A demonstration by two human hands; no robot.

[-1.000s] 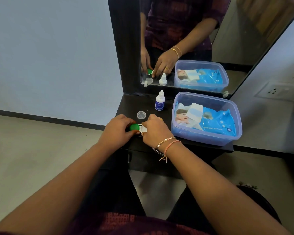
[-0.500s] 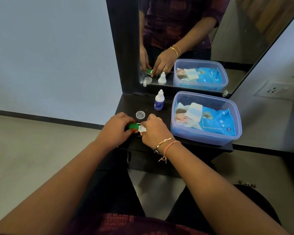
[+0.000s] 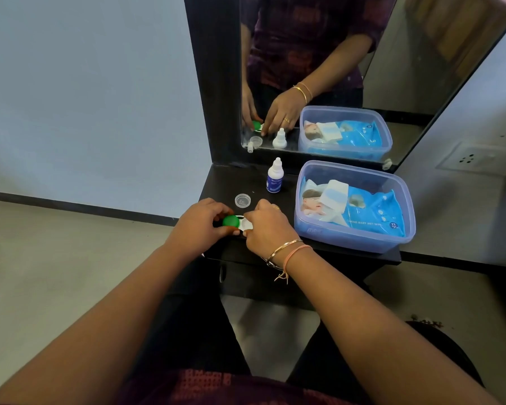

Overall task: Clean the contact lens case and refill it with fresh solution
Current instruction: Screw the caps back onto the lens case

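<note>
The contact lens case (image 3: 240,224) lies on the dark shelf (image 3: 348,254) between my hands. Its left well carries a green cap (image 3: 230,221); its white right side is partly hidden under my fingers. My left hand (image 3: 199,226) grips the green-capped end. My right hand (image 3: 268,229) holds the white end. A clear loose cap (image 3: 242,200) rests on the shelf just behind the case. The small white solution bottle (image 3: 274,179) with a blue label stands upright further back, its cap on.
A clear blue plastic box (image 3: 354,241) holding a blue pack of wet wipes (image 3: 362,213) takes up the right part of the shelf. A black-framed mirror (image 3: 327,68) rises behind and reflects the scene. The shelf's front edge runs just under my wrists.
My hands and the case stay in nearly the same place. The fingers of my right hand have shifted slightly, so more of the case's white side shows.
</note>
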